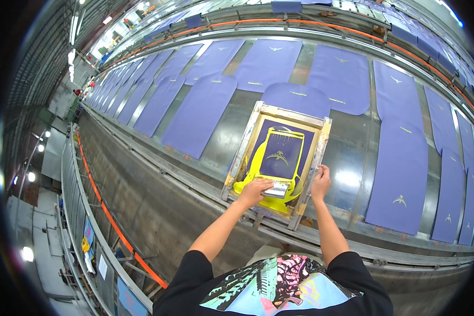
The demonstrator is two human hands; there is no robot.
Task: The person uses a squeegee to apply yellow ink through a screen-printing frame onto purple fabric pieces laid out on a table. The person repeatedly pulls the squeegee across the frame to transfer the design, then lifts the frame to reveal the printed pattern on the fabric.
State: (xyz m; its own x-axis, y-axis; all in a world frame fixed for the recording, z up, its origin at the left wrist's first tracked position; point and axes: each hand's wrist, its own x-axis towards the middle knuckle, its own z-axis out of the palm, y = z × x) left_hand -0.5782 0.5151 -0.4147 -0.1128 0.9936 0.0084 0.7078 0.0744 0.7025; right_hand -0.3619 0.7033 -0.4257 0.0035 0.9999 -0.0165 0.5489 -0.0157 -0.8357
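Note:
A wooden-and-metal screen frame lies over a purple fabric piece on the long metal table. Its mesh shows a dark rectangle with a pale winged motif, ringed by bright yellow ink. My left hand grips a silver squeegee lying in the ink at the near end of the screen. My right hand has its fingers closed on the right rail of the frame.
Rows of purple fabric pieces with small pale prints run along the table both ways. A second loaded table with an orange rail lies beyond. Metal railings with an orange pipe stand at left, with lamps and a red-clad person far off.

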